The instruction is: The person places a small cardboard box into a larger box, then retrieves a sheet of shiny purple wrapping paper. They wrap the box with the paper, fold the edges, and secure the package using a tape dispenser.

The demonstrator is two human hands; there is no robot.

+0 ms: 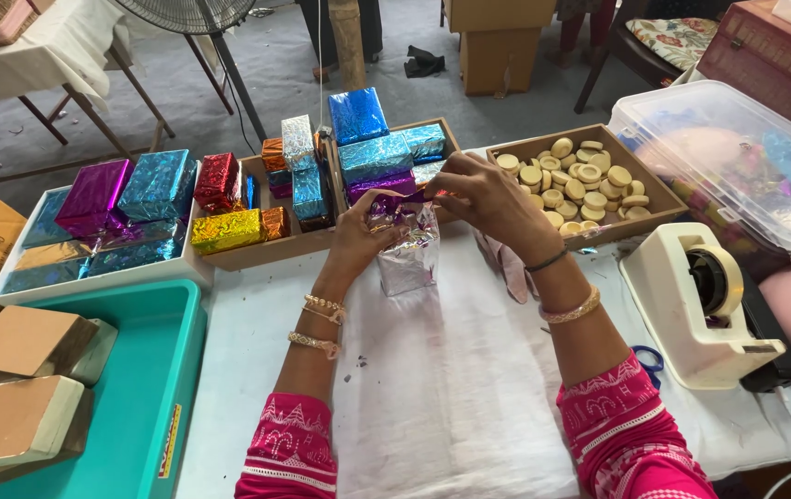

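Partly behind hands [483, 199]: foil-wrapped box [407, 254]

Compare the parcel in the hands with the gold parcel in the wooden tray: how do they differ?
The parcel in the hands is silver-purple, stands upright and is open on top, where the left hand and right hand fold it. The gold parcel lies flat, fully closed, untouched. Both wear shiny foil.

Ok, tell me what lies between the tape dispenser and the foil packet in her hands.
In the head view, the right hand and its forearm cross that stretch, over the white cloth, between the tape dispenser and the foil packet.
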